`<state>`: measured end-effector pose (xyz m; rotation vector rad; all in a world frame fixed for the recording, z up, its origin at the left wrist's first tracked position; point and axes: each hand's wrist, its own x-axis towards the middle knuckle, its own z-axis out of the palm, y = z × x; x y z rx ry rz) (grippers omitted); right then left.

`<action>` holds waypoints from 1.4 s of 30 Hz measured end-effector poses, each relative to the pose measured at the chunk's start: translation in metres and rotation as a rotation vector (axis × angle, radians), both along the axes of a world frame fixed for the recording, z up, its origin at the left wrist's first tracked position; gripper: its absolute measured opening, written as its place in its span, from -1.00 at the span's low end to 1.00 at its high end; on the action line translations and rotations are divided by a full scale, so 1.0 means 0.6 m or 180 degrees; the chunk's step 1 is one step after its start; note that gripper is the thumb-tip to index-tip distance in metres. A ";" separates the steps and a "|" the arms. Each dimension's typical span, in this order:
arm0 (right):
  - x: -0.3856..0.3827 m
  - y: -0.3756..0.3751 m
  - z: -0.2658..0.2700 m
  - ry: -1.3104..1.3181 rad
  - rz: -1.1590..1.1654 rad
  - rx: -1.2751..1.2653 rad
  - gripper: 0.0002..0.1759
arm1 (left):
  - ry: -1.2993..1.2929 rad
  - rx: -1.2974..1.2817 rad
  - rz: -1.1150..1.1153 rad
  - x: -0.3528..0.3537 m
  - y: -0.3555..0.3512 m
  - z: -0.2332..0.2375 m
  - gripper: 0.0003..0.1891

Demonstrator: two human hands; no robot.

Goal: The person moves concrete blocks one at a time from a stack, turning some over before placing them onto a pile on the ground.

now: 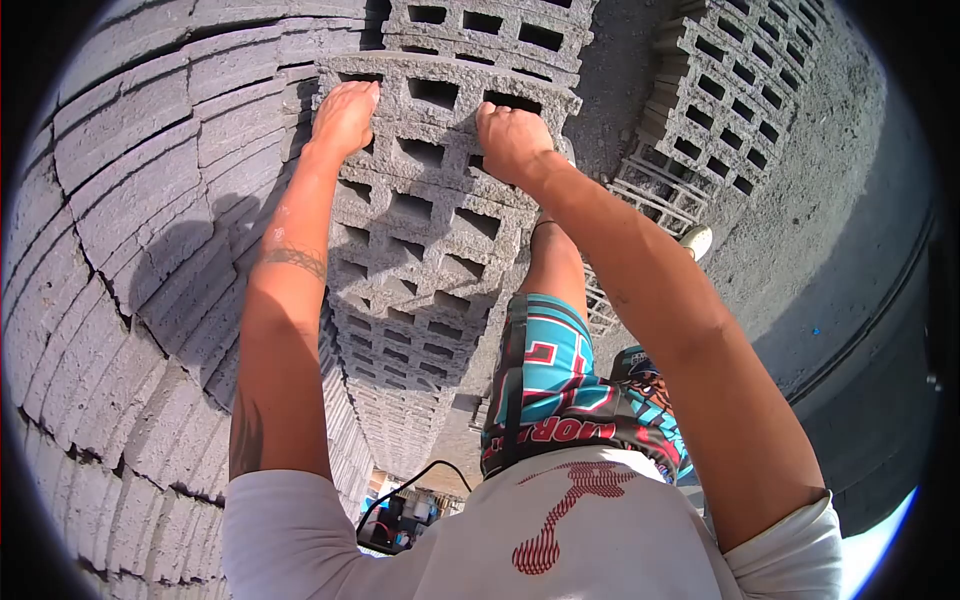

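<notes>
A grey hollow concrete block (395, 98) lies at the upper end of a tall stack, its row of square holes facing me. My left hand (343, 118) is closed on its left end, fingers curled in at the leftmost hole. At the right end my right hand (514, 142) grips the same block, with the fingers bent under at the right hole and the thumb side toward the middle. Both sets of fingertips are partly hidden. More blocks of the stack (385, 225) run down below my hands.
Long rows of stacked blocks (130, 240) fill the left side. Another hollow block stack (740, 90) stands at the upper right, near a slatted pallet (655, 190). Gravelly ground (790, 235) lies to the right, and my foot (697, 242) rests beside the pallet.
</notes>
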<state>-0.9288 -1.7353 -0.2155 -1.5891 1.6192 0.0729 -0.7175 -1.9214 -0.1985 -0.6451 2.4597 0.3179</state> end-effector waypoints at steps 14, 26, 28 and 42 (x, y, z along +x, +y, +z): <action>0.004 -0.005 0.009 -0.0018 0.0107 0.0154 -0.40 | 0.0267 0.0192 -0.0186 0.036 -0.022 -0.008 -0.34; 0.023 0.001 0.009 0.0303 -0.0034 0.0268 -0.44 | 0.0928 -0.0189 -0.0086 0.061 -0.005 -0.052 -0.53; 0.020 0.000 0.009 0.0250 -0.0075 0.0215 -0.44 | 0.0478 -0.0141 -0.0068 0.036 -0.001 -0.028 -0.52; -0.195 0.516 0.088 -0.0643 -0.1564 0.0068 -0.52 | 0.0568 -0.0729 0.2230 -0.063 0.297 0.134 -0.50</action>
